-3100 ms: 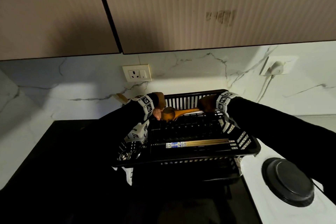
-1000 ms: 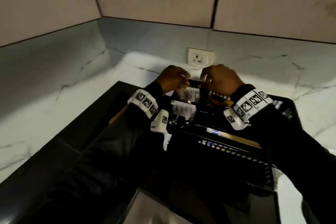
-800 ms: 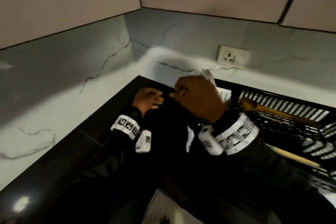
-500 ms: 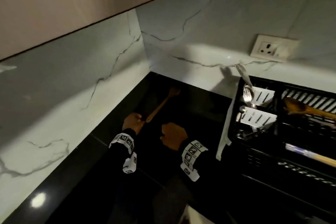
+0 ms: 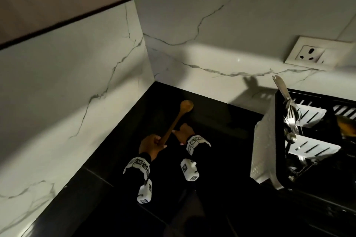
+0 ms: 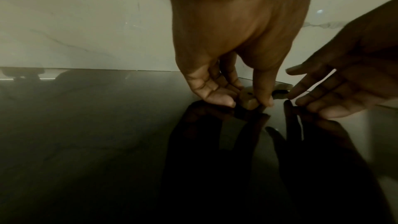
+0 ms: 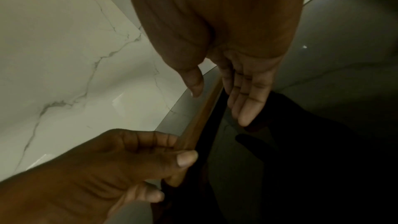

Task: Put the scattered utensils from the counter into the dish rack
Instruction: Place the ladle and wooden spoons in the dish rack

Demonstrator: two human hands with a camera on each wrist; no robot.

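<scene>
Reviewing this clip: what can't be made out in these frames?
- Dish rack: cut off by the head view's right edge; its contents are dark.
- Wooden spoon: the left hand covers the handle end in the head view; whether it has left the counter is unclear.
- Right hand: contact with the handle unclear in every view.
- Utensils in the white holder: too small and dim to count.

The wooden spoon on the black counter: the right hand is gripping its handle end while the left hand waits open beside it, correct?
Not quite: the hands are swapped. The head view shows the left hand pinching the handle end of the wooden spoon on the black counter, while the right hand waits open beside it.
</scene>
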